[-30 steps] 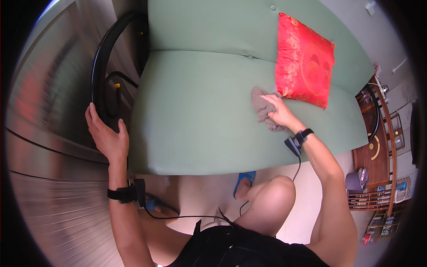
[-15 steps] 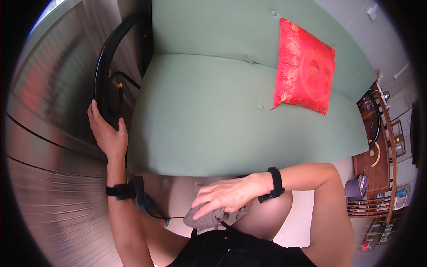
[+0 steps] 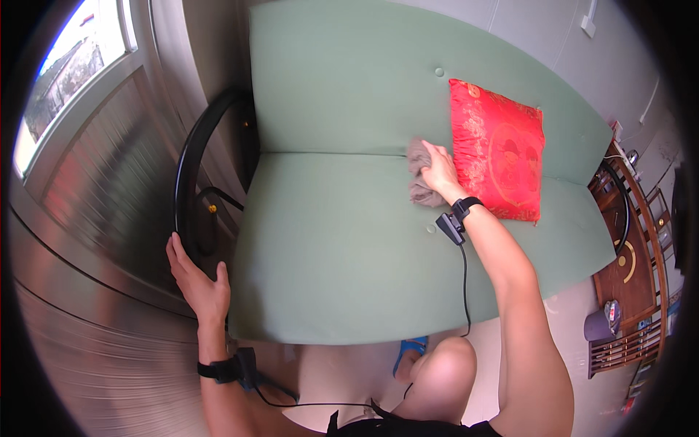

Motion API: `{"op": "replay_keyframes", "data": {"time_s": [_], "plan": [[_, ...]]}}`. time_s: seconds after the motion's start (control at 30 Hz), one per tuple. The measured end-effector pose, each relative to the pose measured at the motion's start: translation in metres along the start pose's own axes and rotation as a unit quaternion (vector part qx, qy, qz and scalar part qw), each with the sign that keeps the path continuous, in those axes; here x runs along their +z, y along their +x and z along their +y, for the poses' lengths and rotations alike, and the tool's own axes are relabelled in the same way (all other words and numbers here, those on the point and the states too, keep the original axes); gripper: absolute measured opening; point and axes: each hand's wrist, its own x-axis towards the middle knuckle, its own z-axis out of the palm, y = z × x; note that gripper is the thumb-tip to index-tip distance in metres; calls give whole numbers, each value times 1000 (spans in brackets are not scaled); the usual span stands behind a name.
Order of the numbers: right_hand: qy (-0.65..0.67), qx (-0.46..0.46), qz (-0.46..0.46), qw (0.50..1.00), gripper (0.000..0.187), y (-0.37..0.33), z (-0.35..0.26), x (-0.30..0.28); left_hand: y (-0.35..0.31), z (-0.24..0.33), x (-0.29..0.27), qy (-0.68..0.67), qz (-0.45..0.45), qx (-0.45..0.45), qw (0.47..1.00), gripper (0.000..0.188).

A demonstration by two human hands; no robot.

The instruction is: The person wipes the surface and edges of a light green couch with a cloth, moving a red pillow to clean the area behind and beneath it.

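A crumpled grey-brown cloth [image 3: 421,182] is bunched in my right hand [image 3: 440,172], over the green sofa [image 3: 342,240] where the seat meets the backrest. Just right of that hand a red cushion [image 3: 502,149] with gold patterns leans on the backrest. On the left, my left hand [image 3: 198,284] rests at the lower part of the sofa's curved black armrest [image 3: 191,153], its fingers stretched out and its thumb apart. Both wrists wear black straps with small devices, and a thin cable hangs from the right one.
Ribbed metal panelling [image 3: 109,320] and a window [image 3: 80,69] stand close on the left. At the far right are a wooden bench [image 3: 626,291] and a purple bin [image 3: 599,325]. My knee [image 3: 448,364] is near the sofa's front edge.
My right hand has carried the cloth from near my lap up and forward to the sofa, beside the cushion. The view has tilted upward; my left hand stays at the armrest.
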Motion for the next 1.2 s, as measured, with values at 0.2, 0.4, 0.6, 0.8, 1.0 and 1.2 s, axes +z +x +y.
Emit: {"op": "replay_keyframes", "data": {"time_s": [0.2, 0.4, 0.6, 0.8, 1.0, 1.2], "plan": [[-70, 295, -83, 949, 68, 28, 26, 72, -1, 3, 0, 4, -1, 6, 1000, 94], [21, 26, -212, 977, 54, 34, -108, 101, -1, 1, 2, 11, -4, -5, 1000, 93], [111, -288, 3, 951, 65, 72, -200, 54, -1, -5, -5, 0, -31, -6, 999, 95], [-30, -314, 243, 918, 69, 161, -183, 31, 0, -3, -3, -19, -42, -9, 999, 96], [-91, -313, 99, 940, 77, 103, -141, 115, -2, -7, -4, -19, -57, -23, 998, 97], [-230, -360, -22, 904, 58, 73, -108, 116, -2, -10, -8, -28, -54, -15, 998, 97]]}}
